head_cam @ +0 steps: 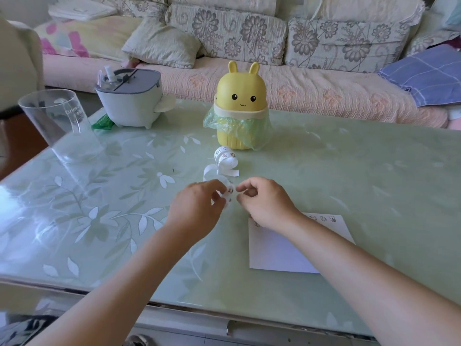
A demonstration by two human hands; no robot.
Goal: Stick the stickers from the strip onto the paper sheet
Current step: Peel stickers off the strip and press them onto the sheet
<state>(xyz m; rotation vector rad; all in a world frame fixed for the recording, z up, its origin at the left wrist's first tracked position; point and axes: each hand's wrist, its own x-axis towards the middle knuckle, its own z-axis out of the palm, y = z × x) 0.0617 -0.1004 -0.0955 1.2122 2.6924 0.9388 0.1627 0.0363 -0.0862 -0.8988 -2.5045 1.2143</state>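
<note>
Sticker strip [225, 162] in loose white coils near the middle of the table [361, 171], just in front of a yellow rabbit-shaped bin [240, 106]; near end lifted off the surface and pinched in the left hand [199, 204], fingers curled round it. Right hand [264, 202] just beside, thumb and forefinger closed on that same end, other fingers curled in. Paper sheet [282, 253] flat toward the near edge, right of the middle, partly under the right forearm, with a row of small stickers [324, 218] along its far edge. Green plastic bag [217, 122] hanging out from under the bin's lid. Toward the far left corner, a grey container [129, 98] on short feet; at the left edge, a clear plastic cup [59, 126], standing. Beyond the far edge, a sofa [249, 33] with floral cushions and a blue checked cloth [424, 76].
</note>
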